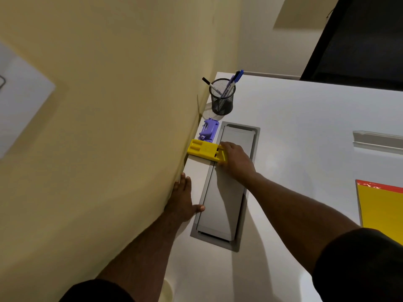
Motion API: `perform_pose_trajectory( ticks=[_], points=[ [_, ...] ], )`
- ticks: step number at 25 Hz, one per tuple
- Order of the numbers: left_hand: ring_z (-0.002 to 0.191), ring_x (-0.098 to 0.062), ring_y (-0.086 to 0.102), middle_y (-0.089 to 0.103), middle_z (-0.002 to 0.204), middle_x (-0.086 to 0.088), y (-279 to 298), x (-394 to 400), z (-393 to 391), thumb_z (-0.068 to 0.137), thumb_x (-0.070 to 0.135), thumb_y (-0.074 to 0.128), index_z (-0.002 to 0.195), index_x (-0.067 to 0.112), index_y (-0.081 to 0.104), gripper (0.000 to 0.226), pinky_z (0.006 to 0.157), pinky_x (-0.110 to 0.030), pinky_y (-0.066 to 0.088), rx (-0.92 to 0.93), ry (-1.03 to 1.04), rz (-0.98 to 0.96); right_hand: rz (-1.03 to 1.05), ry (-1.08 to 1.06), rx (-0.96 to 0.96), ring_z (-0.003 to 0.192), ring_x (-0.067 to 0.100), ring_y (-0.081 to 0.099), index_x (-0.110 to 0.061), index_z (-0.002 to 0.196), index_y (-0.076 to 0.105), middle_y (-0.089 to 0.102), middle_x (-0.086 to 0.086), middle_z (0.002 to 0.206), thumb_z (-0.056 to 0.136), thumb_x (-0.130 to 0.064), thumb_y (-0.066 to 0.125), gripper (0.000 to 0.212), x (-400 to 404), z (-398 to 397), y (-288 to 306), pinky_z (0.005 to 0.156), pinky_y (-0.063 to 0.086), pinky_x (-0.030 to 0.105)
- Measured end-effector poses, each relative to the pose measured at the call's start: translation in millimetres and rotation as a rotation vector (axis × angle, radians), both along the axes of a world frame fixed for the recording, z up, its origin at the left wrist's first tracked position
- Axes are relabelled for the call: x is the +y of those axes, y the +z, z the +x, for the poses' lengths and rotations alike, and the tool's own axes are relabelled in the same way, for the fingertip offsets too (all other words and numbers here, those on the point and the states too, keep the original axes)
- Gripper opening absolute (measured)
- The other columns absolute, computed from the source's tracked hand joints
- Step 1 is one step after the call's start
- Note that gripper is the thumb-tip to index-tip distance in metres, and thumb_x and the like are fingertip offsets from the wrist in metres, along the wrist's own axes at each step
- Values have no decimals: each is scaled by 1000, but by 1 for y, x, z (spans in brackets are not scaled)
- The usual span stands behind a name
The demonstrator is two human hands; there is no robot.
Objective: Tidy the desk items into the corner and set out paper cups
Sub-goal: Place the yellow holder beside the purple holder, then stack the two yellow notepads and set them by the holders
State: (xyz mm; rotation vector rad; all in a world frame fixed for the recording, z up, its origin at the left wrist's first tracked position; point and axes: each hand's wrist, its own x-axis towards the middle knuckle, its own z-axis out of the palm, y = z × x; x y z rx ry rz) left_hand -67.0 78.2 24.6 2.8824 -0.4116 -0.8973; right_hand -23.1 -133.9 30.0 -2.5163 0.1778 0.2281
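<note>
Black wire mesh forms the pen holder (pixel 222 97), which stands upright at the far left corner of the white desk (pixel 305 131), just beside the yellow wall (pixel 109 105). It contains several pens (pixel 231 83): 1 with a black cap leaning left and at least 2 with blue caps leaning right, all projecting above the rim.

Nearer than the holder, a purple plastic item (pixel 209 130) lies flat along the wall edge. Just beside it on the near side, a yellow plastic item (pixel 204 149) lies flat, one end close to the wall and the other end extending over the left edge of a grey recessed cable tray cover (pixel 226 192) set into the desk.

The right hand (pixel 234 159) rests palm-down on the right end of the yellow plastic item, fingers curled over it; whether the fingers clamp it or only press on it cannot be determined.

The left hand (pixel 182 199) lies flat with fingers extended along the desk edge against the wall, thumb touching the tray frame, holding nothing.

At the right edge, a yellow sheet with a red border (pixel 381 210) lies flat. Farther away, a clear plastic strip (pixel 377 140) lies on the desk
</note>
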Motion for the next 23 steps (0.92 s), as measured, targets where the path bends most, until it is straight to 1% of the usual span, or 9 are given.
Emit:
perform_pose_trajectory(
  ticks=[2,4,8,11,13,15,18,21,23],
  points=[
    [150,-30,-14,-22,160,-15,1,0,0,84,61,54,150,5,-15,111,120,-34,-3,2,-11,6,-43,-35,-38,136,28,37,-18,146,29,39,8,150,77,-41,75,86,-6,-11,0,108,37,46],
    [150,-30,-14,-23,160,-14,1,1,0,83,61,55,150,5,-15,112,121,-35,-2,19,-2,-4,-69,-92,-99,139,28,35,-15,147,28,37,10,152,77,-47,73,89,-18,-29,-1,112,33,44],
    [150,-31,-13,-24,159,-15,5,-2,1,84,59,57,150,4,-15,112,121,-36,0,67,1,12,-56,-297,-217,133,27,43,-9,139,43,49,12,143,84,-46,65,70,-64,-93,-5,110,36,40],
    [150,-33,-9,-21,159,-20,13,-12,6,85,57,58,149,-1,-14,112,122,-37,3,65,-20,93,-146,-437,-241,125,30,52,-7,130,51,58,13,133,85,-40,66,58,-109,-151,-14,104,41,42],
    [150,-35,-3,-16,159,-24,17,-20,7,86,55,57,149,-4,-10,110,122,-38,7,53,-50,159,-240,-535,-229,119,35,55,-3,126,54,61,18,127,83,-34,70,56,-144,-190,-18,100,44,44],
    [150,-37,4,-12,159,-25,17,-23,7,87,54,57,150,-4,-6,106,120,-38,14,38,-69,191,-291,-687,-112,121,39,53,-1,128,52,59,21,129,81,-32,71,59,-178,-227,-16,100,43,47],
    [149,-36,8,-11,160,-23,10,-24,0,90,47,57,151,-2,-2,98,119,-40,21,71,-40,152,-306,-957,109,127,42,44,-1,132,46,50,23,137,79,-38,71,70,-221,-279,-6,102,39,50],
    [149,-36,11,-10,160,-23,7,-25,-5,94,39,55,151,-2,4,87,119,-43,24,74,-11,129,-228,-1152,278,126,46,42,0,134,38,46,26,136,72,-52,74,88,-251,-316,-1,102,38,55],
    [148,-36,15,-8,160,-24,6,-28,-9,94,36,55,150,-3,9,82,117,-43,27,67,-20,120,-161,-1249,357,123,46,45,1,132,36,46,27,131,67,-57,77,96,-265,-328,1,100,39,56]
  ],
)
